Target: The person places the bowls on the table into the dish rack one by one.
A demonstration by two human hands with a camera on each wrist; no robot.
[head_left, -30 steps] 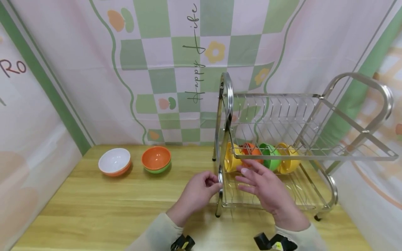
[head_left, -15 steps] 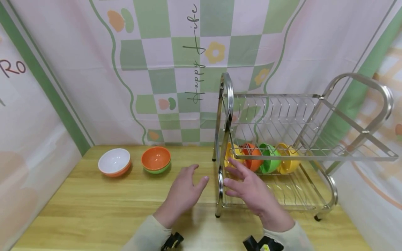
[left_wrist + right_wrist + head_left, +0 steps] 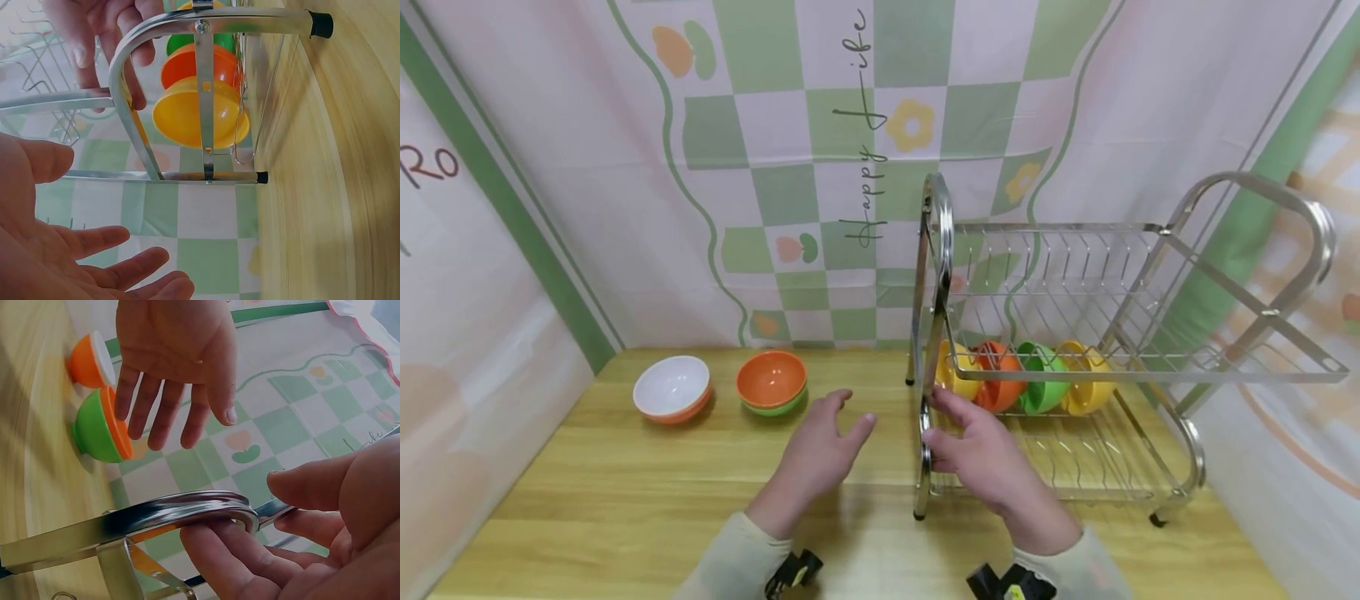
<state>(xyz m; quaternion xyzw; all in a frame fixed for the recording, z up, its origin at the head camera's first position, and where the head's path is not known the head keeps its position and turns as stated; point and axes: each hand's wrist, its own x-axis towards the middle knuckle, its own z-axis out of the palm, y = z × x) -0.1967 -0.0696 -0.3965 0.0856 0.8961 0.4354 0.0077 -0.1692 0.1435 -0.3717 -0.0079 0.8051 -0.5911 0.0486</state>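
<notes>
My left hand (image 3: 812, 454) hovers over the table between the bowls and the rack, fingers spread and holding nothing. To its left sit an orange bowl with a white inside (image 3: 672, 388) and a green bowl with an orange inside (image 3: 772, 382). My right hand (image 3: 992, 462) is at the left end of the metal dish rack (image 3: 942, 250), fingers extended and overlapping its post; the right wrist view has thumb and fingers close about the frame. On the lower tier a yellow (image 3: 194, 115), an orange (image 3: 998, 383), a green (image 3: 1043, 383) and another yellow bowl (image 3: 1088, 383) stand on edge in a row.
Above the bowls runs the rack's wire upper tier (image 3: 1075, 292). A patterned curtain (image 3: 842, 183) hangs behind the wooden table (image 3: 647, 508). The rack's right uprights (image 3: 1191, 442) stand near the table's right side.
My left hand has left the rack's left post, its fingers opening, and moved left. The right hand has also moved left, from in front of the bowls to the post. The bowls stay put.
</notes>
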